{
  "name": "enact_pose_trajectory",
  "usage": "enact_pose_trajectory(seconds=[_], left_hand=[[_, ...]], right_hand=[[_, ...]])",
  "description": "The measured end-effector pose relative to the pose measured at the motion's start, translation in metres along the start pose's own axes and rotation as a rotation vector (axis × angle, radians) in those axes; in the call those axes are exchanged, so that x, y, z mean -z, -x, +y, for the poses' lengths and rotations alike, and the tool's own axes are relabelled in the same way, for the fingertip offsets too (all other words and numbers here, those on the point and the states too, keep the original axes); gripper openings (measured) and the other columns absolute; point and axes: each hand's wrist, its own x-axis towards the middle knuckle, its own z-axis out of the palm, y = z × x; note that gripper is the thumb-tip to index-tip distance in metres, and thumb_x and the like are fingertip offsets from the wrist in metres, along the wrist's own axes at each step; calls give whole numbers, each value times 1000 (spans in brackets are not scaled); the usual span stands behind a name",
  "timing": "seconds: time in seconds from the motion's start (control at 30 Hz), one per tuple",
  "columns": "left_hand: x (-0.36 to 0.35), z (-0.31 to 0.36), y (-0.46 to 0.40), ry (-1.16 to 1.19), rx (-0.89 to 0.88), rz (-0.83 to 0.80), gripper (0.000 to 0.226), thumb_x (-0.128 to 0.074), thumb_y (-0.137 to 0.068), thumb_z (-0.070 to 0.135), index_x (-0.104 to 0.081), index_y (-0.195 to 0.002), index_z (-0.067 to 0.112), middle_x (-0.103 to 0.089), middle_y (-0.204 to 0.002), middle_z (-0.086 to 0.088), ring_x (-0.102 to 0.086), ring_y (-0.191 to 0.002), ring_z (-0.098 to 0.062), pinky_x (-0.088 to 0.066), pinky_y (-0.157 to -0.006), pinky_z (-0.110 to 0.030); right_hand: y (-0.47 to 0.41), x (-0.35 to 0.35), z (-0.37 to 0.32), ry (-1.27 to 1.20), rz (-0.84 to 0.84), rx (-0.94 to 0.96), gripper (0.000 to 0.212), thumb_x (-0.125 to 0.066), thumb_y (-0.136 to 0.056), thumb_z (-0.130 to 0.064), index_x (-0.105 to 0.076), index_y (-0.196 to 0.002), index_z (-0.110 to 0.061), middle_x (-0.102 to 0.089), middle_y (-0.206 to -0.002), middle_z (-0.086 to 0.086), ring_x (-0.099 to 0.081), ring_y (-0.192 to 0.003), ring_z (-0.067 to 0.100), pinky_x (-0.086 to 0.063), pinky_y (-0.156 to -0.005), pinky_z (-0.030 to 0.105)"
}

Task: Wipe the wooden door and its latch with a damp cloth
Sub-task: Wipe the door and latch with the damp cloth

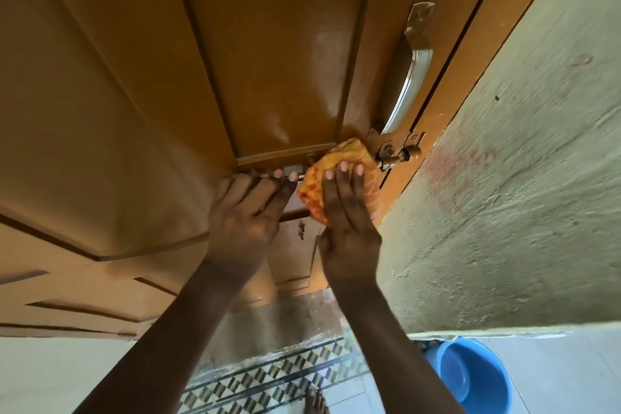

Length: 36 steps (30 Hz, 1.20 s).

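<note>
Right hand (349, 212) flat on cloth (339, 178), over latch (396, 158)

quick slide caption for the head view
Right hand presses an orange cloth onto the door latch; left hand touches the door beside it.

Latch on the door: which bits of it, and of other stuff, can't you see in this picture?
- Head view: the middle of the latch is hidden under the orange cloth and the right hand pressing it.
- Its left end is covered by the fingers of the left hand.
- The blue basin is partly behind the right forearm and cut off by the bottom edge.
- The foot is cut off by the bottom edge.
</note>
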Motion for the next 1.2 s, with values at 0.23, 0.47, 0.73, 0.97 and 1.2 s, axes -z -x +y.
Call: enact_pose_trajectory(seconds=[0.23,0.47,0.73,0.97,1.2], left_hand=[[0,-3,1,14,-13,-9,25,-70,-99,2,-78,-122,5,-77,-109,-14,-71,-84,-37,-55,-73,-44],[-4,-4,5,22,-3,11,33,-78,-91,0,-78,-123,3,-77,-111,-17,-71,-84,-40,-55,-72,-46],[-5,1,6,2,37,7,32,-81,-90,5,-79,-121,2,-77,-110,-17,-71,-85,-39,-54,-72,-43],[0,1,3,-16,4,4,34,-78,-89,2,-78,-124,3,-77,-109,-16,-70,-85,-37,-52,-75,-43],[0,1,1,-19,-3,-9,37,-88,-82,4,-80,-118,3,-77,-105,-14,-64,-87,-33,-48,-76,-42]], right_hand=[[-16,4,17,-18,141,-222,60,-46,-86,-2,-54,-145,-7,-53,-152,12,-41,-148,35,-65,-69,45],[-10,20,30,34,70,-77,59,-50,-83,5,-61,-139,-9,-59,-146,9,-51,-141,33,-65,-63,38],[0,4,4,6,-27,28,60,-47,-86,4,-54,-145,-7,-49,-155,12,-35,-151,31,-62,-71,29],[-17,15,28,-6,141,-266,63,-45,-82,-5,-55,-144,-5,-53,-151,15,-43,-145,39,-62,-86,54],[-9,15,12,34,-13,62,56,-47,-86,-1,-54,-142,-5,-56,-149,15,-39,-147,31,-65,-73,36]])
